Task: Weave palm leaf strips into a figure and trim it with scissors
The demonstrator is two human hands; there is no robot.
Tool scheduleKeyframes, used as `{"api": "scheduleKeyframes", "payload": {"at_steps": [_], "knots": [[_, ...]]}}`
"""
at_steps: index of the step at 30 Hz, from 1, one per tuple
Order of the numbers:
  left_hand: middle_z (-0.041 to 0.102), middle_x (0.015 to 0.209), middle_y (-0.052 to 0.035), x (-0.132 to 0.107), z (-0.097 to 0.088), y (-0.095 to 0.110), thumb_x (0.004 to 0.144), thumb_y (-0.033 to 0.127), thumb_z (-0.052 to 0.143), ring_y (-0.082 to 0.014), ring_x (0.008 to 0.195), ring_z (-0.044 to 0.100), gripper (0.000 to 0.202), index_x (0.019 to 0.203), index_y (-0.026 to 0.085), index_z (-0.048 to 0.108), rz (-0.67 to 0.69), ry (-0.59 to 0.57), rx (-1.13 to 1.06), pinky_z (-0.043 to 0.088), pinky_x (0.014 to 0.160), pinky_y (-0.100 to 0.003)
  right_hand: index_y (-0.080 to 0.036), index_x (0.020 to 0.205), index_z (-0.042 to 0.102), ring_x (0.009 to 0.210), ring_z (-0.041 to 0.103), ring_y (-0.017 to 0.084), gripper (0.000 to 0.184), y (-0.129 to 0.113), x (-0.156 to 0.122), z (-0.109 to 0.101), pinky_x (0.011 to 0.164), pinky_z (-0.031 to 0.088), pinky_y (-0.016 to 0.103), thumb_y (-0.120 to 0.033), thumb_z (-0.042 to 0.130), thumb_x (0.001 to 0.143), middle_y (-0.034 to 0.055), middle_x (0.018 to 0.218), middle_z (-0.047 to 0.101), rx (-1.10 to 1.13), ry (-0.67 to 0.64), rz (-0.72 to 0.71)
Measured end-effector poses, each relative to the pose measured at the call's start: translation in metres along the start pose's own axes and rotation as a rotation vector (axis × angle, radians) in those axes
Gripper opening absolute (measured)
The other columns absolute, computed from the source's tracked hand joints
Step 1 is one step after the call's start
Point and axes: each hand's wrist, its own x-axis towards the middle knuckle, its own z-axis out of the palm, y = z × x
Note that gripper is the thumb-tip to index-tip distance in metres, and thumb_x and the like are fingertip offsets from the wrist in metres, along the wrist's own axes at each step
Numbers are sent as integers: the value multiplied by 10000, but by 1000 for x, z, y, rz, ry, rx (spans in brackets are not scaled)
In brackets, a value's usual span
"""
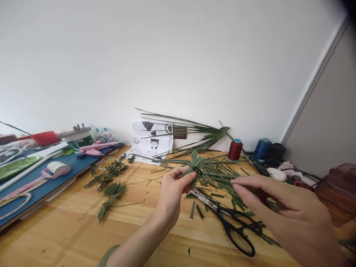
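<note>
My left hand (172, 189) is raised over the wooden table (69, 230), its fingers pinched on a small woven piece of green leaf strips (195, 163). My right hand (274, 202) hovers to the right of it, thumb and fingers drawn together around a thin green strip (222, 176) that runs from the woven piece. Under the hands lie black-handled scissors (233, 226) and several cut leaf strips (219, 185).
A palm frond (194, 129) and printed sheets (151, 141) lean at the wall. Red (235, 149), blue (261, 148) and black (276, 151) thread spools stand at the back right. Blue boards with tape, pens and pink tools (36, 174) fill the left. Finished leaf figures (109, 181) lie centre-left.
</note>
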Motion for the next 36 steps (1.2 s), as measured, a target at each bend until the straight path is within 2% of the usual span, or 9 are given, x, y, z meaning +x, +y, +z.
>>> {"api": "scheduleKeyframes", "payload": {"at_steps": [6, 13, 18, 25, 29, 36], "knots": [[569, 629, 0, -8, 6, -1, 619, 196, 665, -71, 567, 509, 124, 643, 116, 572, -5, -37, -3, 445, 565, -200, -189, 775, 619, 578, 537, 120, 70, -5, -4, 6, 567, 422, 247, -218, 573, 732, 7, 629, 609, -212, 105, -206], [565, 648, 3, -18, 11, -2, 623, 201, 660, -91, 592, 519, 131, 671, 134, 557, 4, -21, 0, 456, 580, -226, -168, 649, 599, 548, 496, 137, 45, -11, -5, 7, 526, 352, 278, -192, 608, 687, 8, 537, 549, -405, 178, -352], [562, 629, 5, -24, 15, -2, 617, 202, 654, -106, 591, 529, 143, 626, 139, 525, 10, 15, 21, 461, 597, -246, -169, 574, 589, 511, 449, 133, 85, -13, -7, 8, 510, 343, 283, -174, 619, 653, -2, 487, 499, -438, 185, -350], [538, 579, 34, -26, 15, -6, 577, 191, 686, -73, 527, 499, 196, 594, 151, 496, 28, 50, 21, 450, 537, -198, -174, 527, 561, 502, 418, 129, 143, -14, -8, 13, 497, 345, 276, -165, 601, 664, -6, 471, 479, -434, 184, -327], [539, 565, 38, -27, 14, -7, 593, 204, 678, -77, 534, 504, 181, 593, 155, 504, 49, 19, 64, 442, 541, -196, -167, 504, 555, 497, 406, 127, 156, -16, -7, 15, 484, 345, 272, -166, 605, 653, -4, 462, 478, -421, 190, -310], [513, 547, 34, -32, 22, -4, 585, 181, 668, -82, 550, 466, 179, 565, 153, 492, 124, 97, 171, 405, 544, -190, -169, 517, 577, 539, 411, 144, 142, -17, -6, 14, 505, 334, 289, -185, 615, 653, 10, 494, 531, -402, 191, -286]]}}
